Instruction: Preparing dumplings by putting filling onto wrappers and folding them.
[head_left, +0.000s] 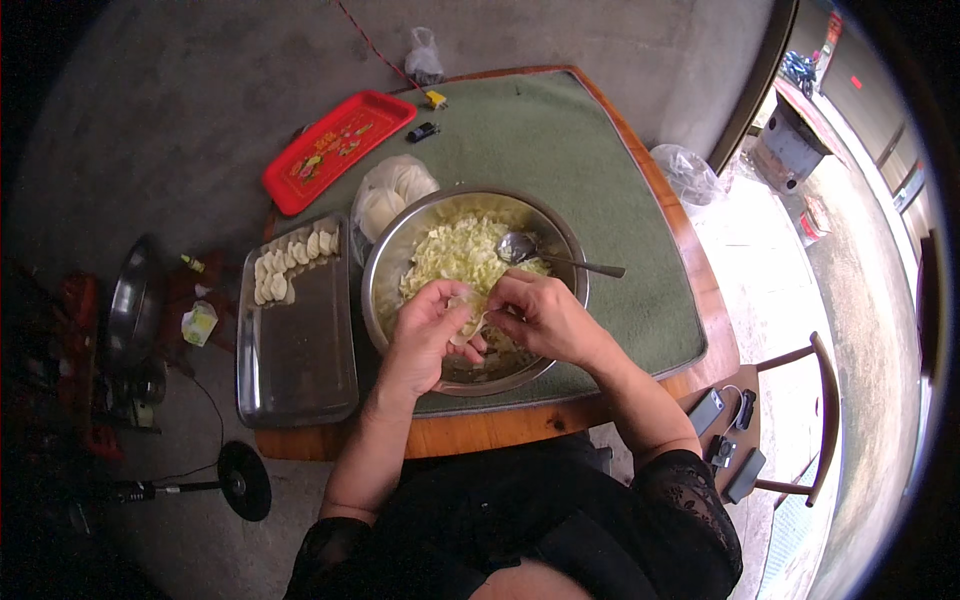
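Over a large steel bowl (380, 232) of chopped cabbage filling (450, 244), my left hand (430, 330) holds a round dumpling wrapper (470, 330) with some filling on it. The fingers of my right hand (540, 311) pinch the wrapper's right edge. A metal spoon (577, 262) lies in the bowl, its handle over the right rim. Left of the bowl, a steel tray (300, 367) holds rows of folded dumplings (296, 255) at its far end. Behind the bowl's left side stands a clear plastic bag (397, 187) with a stack of pale round wrappers inside.
A red patterned tray (337, 150) rests at the table's far left edge. Near it on the green tablecloth (525, 135) are a small black object (423, 132) and a yellow plug (436, 99). A chair (814, 420) holding several devices stands at the right; a round fan-like base (244, 481) is lower left.
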